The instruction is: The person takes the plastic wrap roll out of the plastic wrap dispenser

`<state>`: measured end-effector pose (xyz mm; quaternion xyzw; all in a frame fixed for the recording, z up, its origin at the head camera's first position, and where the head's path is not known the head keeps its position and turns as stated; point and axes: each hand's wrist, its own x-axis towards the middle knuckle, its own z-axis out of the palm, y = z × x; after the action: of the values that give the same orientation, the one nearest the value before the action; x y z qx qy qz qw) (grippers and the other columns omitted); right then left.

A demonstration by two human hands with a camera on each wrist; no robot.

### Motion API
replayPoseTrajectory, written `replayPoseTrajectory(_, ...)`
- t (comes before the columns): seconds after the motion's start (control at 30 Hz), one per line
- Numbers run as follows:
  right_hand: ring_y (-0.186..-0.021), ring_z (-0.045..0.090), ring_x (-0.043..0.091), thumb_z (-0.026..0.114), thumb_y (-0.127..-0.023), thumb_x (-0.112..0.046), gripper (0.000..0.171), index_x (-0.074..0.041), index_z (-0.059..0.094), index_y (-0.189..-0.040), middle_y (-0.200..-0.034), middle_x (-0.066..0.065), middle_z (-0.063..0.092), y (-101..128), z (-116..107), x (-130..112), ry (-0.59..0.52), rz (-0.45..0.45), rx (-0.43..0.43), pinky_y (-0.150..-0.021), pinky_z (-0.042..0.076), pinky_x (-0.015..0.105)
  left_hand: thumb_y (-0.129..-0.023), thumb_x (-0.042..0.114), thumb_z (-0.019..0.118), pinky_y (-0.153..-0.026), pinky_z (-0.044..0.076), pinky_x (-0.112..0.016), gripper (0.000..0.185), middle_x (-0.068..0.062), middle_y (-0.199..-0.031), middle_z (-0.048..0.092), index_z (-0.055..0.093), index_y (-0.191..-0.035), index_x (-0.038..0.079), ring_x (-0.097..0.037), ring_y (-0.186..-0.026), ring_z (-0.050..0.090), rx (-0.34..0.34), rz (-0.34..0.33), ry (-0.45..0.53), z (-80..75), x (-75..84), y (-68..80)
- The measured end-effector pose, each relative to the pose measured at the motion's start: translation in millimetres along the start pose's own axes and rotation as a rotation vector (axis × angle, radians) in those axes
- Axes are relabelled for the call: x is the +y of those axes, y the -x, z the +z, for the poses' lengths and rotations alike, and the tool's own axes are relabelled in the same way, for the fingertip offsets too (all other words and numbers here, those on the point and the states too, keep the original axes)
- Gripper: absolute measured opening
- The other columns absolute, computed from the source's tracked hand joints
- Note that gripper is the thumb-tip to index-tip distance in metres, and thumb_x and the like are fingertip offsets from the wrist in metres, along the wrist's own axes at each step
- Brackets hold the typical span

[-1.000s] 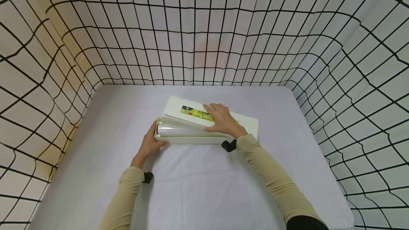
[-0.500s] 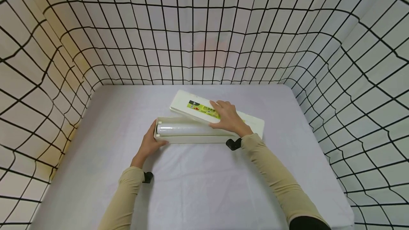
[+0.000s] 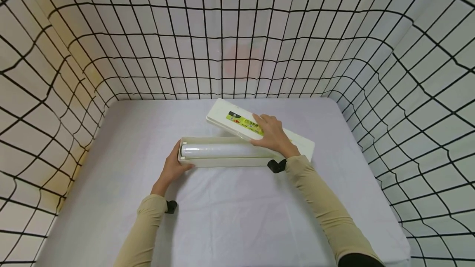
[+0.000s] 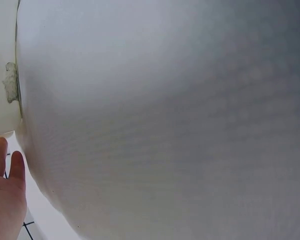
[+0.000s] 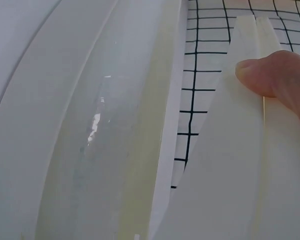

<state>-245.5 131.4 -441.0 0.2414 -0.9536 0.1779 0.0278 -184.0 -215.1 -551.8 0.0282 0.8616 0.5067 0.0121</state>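
Two tan sleeves (image 3: pixel 139 226) nearest, black wrist cameras (image 3: pixel 171 207) at the cuffs. Next, on a white-covered table (image 3: pixel 230 217), a white cling-film box (image 3: pixel 226 162), glossy film roll (image 3: pixel 217 150) inside, gripped at its left end by the left hand (image 3: pixel 173 167), thumb on the front wall. Beyond, slanted across the box's right part, its lid (image 3: pixel 231 126), label (image 3: pixel 243 122) uppermost, gripped by the right hand (image 3: pixel 273 135), thumb on the near edge. Farthest, black mesh (image 3: pixel 221 9).

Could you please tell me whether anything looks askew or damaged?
The lid, in the right hand, slants across the box instead of lining up. In the left wrist view, a rough greyish patch interrupts the box's smooth pale wall; dirt or damage, I cannot tell.
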Motion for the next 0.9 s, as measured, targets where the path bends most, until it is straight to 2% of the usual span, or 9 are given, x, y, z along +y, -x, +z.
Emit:
replayPoseTrajectory(0.4,-0.116,0.048,0.041,0.073,-0.072,-0.041,0.088,-0.007,0.037,-0.144,-0.136,0.021,0.048,5,2,15,0.025,0.019,0.028,-0.088,0.04,0.055,-0.07,0.002,0.077,-0.114,0.024,-0.055,0.103,-0.022,-0.148,0.035,0.013,-0.151,0.007,-0.039,-0.136,0.033,-0.004,0.013,-0.004,0.0,-1.3,-1.2)
replayPoseTrajectory(0.9,-0.117,0.046,0.042,0.073,-0.072,-0.041,0.089,-0.008,0.035,-0.145,-0.136,0.022,0.047,17,-3,30,0.029,0.109,0.01,-0.088,0.039,0.056,-0.07,0.002,0.077,-0.114,0.024,-0.055,0.103,-0.021,-0.148,0.035,0.014,-0.151,0.01,-0.038,-0.136,0.033,-0.006,0.007,0.004,0.3,-0.4,0.2)
